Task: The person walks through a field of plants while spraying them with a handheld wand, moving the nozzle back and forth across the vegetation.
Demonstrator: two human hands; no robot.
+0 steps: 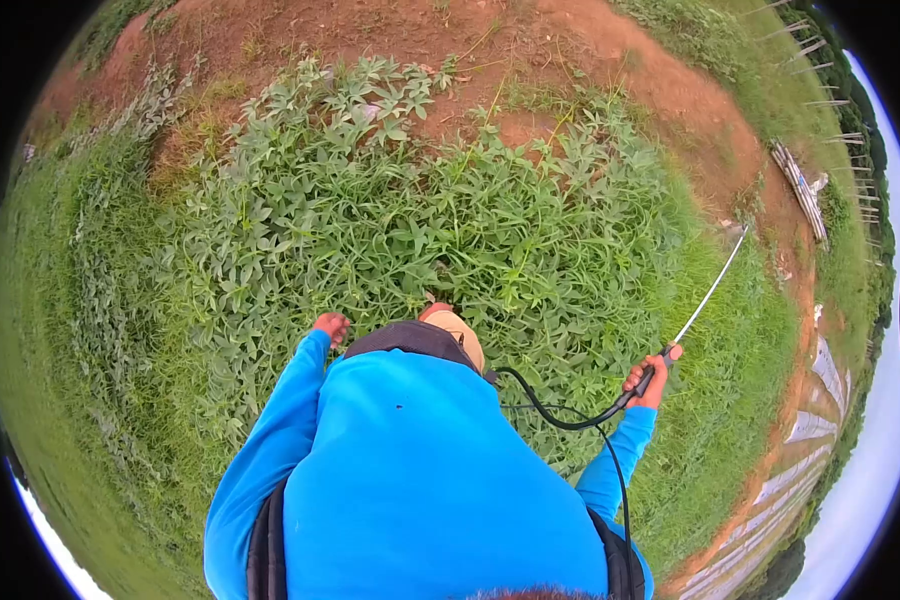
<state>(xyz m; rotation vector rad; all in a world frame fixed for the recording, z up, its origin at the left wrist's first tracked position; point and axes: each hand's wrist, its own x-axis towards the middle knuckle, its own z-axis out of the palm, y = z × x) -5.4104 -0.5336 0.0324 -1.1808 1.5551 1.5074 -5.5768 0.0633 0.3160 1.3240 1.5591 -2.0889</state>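
My right hand [645, 382] is wrapped round the black handle of a sprayer wand [710, 290]. The wand's thin metal tube points up and away to the right over the grass. A black hose [560, 420] curves from the handle back towards my body, and a thinner strap or cord hangs near my right arm. My left hand [333, 328] hangs beside my body above the leafy weeds [410, 220], its fingers curled in with nothing visible in them. Both arms are in blue sleeves. Dark straps lie at my sides, and part of a shoe [437, 310] shows below.
Dense green weeds and grass surround me. Bare reddish soil [570, 40] runs along the far side and right. A bundle of poles [800, 190] lies at the right, near upright posts [855, 140]. Pale covered rows [810, 427] stretch at the lower right.
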